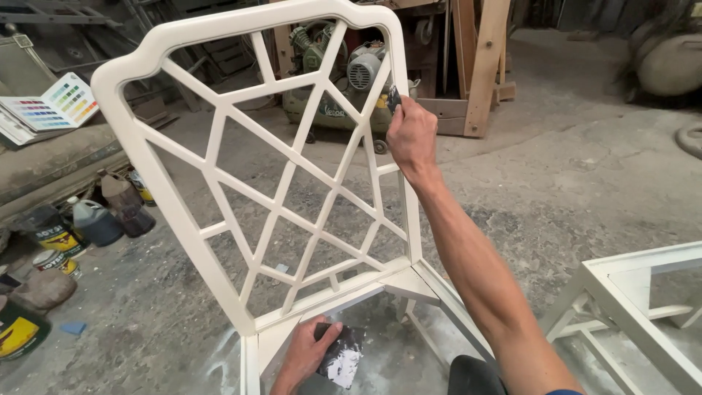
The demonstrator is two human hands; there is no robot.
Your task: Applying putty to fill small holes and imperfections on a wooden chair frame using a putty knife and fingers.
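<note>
The white lattice-back chair frame [270,175] stands on the dusty concrete floor [570,175]. At its right upright, near the top, the right hand [412,135] pinches a small dark scrap of sandpaper [394,97] against the paint. At the frame's seat rail, the left hand [306,352] closes on a folded, paint-smeared sanding sheet [342,356]. This looks like mid-sanding; the next stroke probably calls for light, even pressure along the upright. Behind the chair frame sits a green compressor [344,80]; left of it, paint cans [55,241].

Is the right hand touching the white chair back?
Touching. In the head view the right hand presses a small dark pad against the chair back at its right upright, with no gap showing.
</note>
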